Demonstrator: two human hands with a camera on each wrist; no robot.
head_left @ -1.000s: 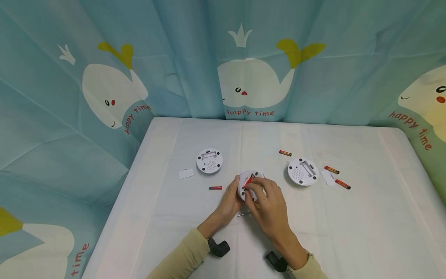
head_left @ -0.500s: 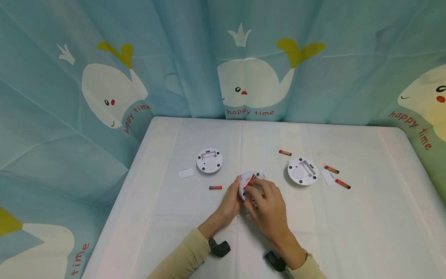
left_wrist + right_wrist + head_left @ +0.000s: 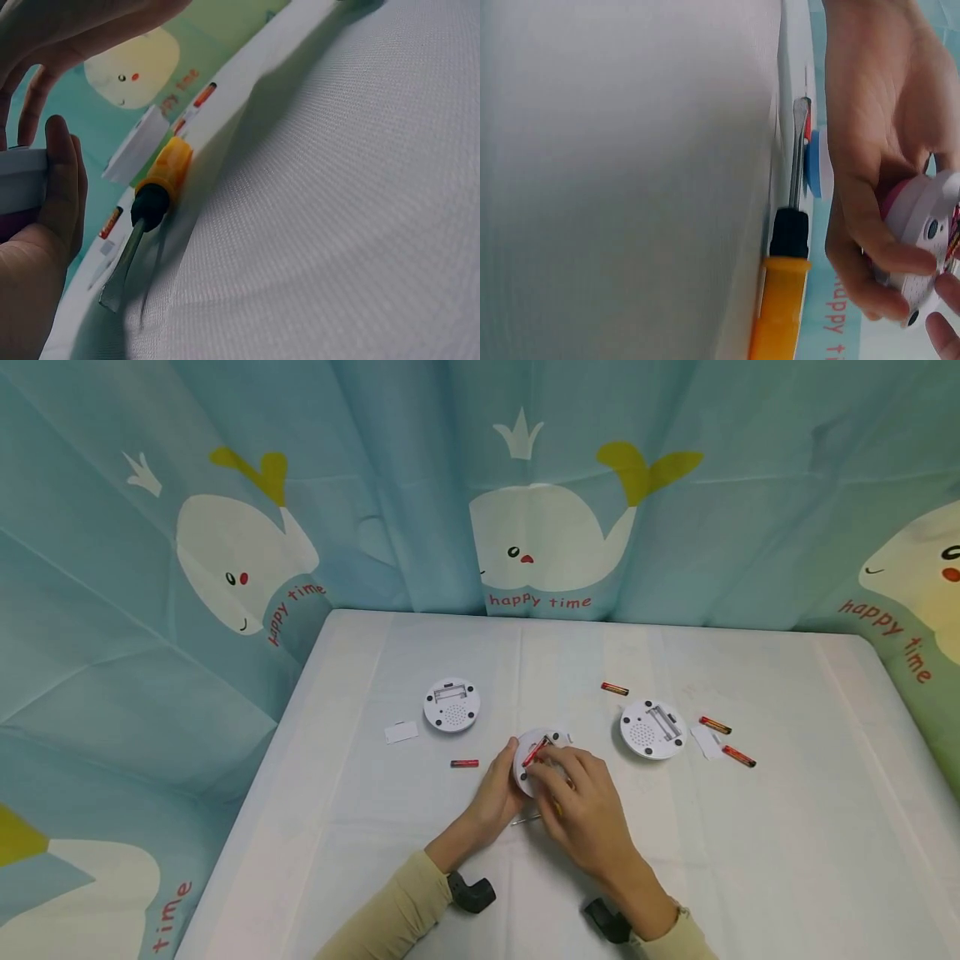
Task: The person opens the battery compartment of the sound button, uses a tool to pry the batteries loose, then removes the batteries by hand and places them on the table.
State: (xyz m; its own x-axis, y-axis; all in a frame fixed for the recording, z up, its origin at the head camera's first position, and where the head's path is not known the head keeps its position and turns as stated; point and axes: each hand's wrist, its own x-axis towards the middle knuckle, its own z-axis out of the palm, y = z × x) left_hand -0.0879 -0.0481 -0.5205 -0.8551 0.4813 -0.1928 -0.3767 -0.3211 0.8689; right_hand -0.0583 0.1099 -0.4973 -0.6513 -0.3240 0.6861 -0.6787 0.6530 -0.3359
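In the head view a round white battery-powered device [image 3: 528, 742] is in my left hand [image 3: 489, 793], its underside with dark feet and battery bay facing up. The left fingers wrap its rim, and a pink part shows on its other side [image 3: 891, 198]. A red battery [image 3: 534, 753] lies slanted at the bay. My right hand [image 3: 588, 806] bends over it, fingertips at the battery's lower end and partly hiding the device. Below the hands, a flat-tipped screwdriver [image 3: 161, 184] with a yellow handle lies on the white cloth, mostly covered by the right hand in the head view.
Two similar devices, one at left [image 3: 452, 705] and one at right [image 3: 652, 730], lie bay up. A loose battery [image 3: 465, 763] and white cover [image 3: 401, 732] are at left. Another cover [image 3: 707, 742] and several batteries [image 3: 615, 689] surround the right device. A whale-print curtain [image 3: 420, 485] hangs behind.
My right hand shifts slightly and more of the device and the screwdriver handle shows past it. The device tips a little; the battery stays slanted at its bay.
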